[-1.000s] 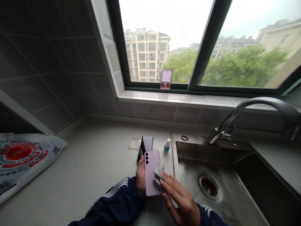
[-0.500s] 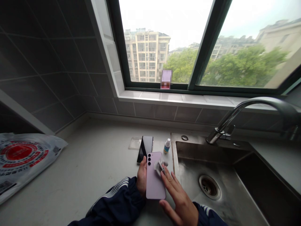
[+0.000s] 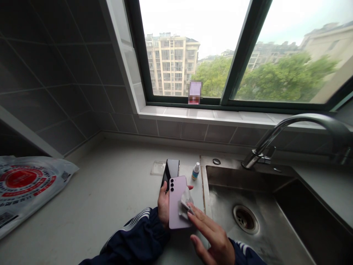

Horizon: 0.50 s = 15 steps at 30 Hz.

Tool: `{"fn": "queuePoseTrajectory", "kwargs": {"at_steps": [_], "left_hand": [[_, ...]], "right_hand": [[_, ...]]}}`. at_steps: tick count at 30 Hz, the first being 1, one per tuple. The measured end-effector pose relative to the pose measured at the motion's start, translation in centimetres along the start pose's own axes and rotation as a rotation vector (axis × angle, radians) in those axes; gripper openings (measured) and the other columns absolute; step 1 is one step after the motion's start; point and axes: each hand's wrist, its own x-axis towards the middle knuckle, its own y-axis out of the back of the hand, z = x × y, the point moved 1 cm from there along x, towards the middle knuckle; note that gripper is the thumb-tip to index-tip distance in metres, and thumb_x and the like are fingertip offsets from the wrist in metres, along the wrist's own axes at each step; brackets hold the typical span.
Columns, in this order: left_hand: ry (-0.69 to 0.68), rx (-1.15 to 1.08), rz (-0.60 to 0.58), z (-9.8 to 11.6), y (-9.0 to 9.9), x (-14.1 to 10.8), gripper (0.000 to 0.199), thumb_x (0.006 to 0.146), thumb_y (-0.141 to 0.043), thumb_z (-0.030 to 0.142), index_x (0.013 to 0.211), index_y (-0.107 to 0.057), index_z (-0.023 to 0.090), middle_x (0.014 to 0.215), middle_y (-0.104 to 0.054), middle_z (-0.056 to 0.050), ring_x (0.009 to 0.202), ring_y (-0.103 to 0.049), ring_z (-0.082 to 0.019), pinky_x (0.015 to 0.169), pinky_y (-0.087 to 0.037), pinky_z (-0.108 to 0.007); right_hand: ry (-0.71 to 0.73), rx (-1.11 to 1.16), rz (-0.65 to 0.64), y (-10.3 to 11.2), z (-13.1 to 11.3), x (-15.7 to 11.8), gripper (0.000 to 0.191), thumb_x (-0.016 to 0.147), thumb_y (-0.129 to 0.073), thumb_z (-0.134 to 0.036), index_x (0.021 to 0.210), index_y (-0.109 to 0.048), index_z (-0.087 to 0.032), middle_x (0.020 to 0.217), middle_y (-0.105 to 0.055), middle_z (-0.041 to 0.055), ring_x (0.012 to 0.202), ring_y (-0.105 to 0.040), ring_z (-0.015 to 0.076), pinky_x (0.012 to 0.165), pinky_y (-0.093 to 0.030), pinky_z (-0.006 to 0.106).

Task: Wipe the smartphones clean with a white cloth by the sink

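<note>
My left hand (image 3: 163, 206) is wrapped round a pink smartphone (image 3: 174, 213), its back with three camera lenses turned up. The fingertips show at the phone's right edge. With its fingertips, my right hand (image 3: 211, 232) presses a crumpled white wipe (image 3: 185, 202) against the middle of the phone's back; the thumb stands apart from it. Partly hidden behind the pink phone, a dark-screened phone (image 3: 172, 168) lies on the counter. A clear phone case (image 3: 158, 168) lies at its left. A small spray bottle (image 3: 195, 171) with a white top and blue label stands upright beside the sink.
On the right is a steel sink (image 3: 220, 213) with a drain and an arched chrome faucet (image 3: 275, 134). A white plastic bag (image 3: 55, 173) with red print rests on the pale counter (image 3: 110, 187) at left. A window sill (image 3: 176, 113) runs along the back.
The wipe has moved down the phone's back with my right hand and spread out more. The pink phone has shifted slightly left and up, and fingertips now show at its right edge.
</note>
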Motion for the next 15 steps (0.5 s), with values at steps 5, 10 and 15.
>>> {"fn": "queuePoseTrajectory", "kwargs": {"at_steps": [5, 10, 15], "left_hand": [[0.01, -0.051, 0.037, 0.1, 0.1, -0.1, 0.078, 0.082, -0.038, 0.07, 0.129, -0.051, 0.008, 0.106, -0.068, -0.02, 0.085, -0.065, -0.03, 0.081, -0.046, -0.043], [-0.007, 0.015, 0.125, -0.1, 0.3, 0.0, 0.081, 0.082, -0.037, 0.071, 0.125, -0.054, 0.004, 0.099, -0.07, -0.02, 0.085, -0.065, -0.031, 0.08, -0.046, -0.041], [0.132, 0.104, 0.054, -0.4, 1.0, 0.3, 0.091, 0.077, -0.031, 0.08, 0.113, -0.062, 0.002, 0.087, -0.071, -0.019, 0.082, -0.065, -0.031, 0.079, -0.046, -0.042]], "right_hand": [[0.067, -0.097, -0.019, 0.0, 0.0, 0.2, 0.055, 0.086, -0.055, -0.013, 0.14, -0.042, -0.013, 0.145, -0.044, 0.0145, 0.136, -0.04, 0.0299, 0.107, -0.044, 0.048], [0.204, -0.182, -0.123, 0.3, -0.3, 0.9, 0.041, 0.085, -0.059, -0.018, 0.126, -0.056, -0.015, 0.141, -0.051, 0.0075, 0.14, -0.031, 0.0324, 0.113, -0.034, 0.053], [0.285, -0.21, -0.198, 0.1, -0.4, 1.4, 0.043, 0.09, -0.058, -0.023, 0.132, -0.053, -0.014, 0.14, -0.051, 0.0033, 0.142, -0.026, 0.0317, 0.117, -0.022, 0.054]]}}
